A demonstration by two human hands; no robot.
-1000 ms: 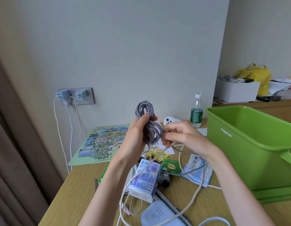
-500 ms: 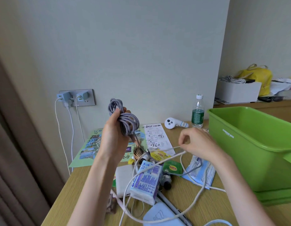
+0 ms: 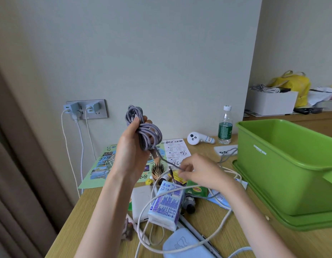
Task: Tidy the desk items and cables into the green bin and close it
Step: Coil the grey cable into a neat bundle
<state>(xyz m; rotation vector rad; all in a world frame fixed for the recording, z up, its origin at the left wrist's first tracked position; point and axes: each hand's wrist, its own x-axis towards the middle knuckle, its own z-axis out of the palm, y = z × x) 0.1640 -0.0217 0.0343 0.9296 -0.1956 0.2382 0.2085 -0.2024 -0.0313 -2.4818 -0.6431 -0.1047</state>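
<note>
Left hand (image 3: 129, 155) grips a grey braided cable (image 3: 145, 129), bundled in loops.

Head-worn view, facing forward and down — close over desk (image 3: 310, 244)

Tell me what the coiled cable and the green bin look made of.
Coiled cable: braided fabric sheath, matte grey-purple, shown by its woven crisscross pattern. Green bin: probably moulded plastic, smooth with slight sheen, with a one-piece rim and printed lettering.
</note>
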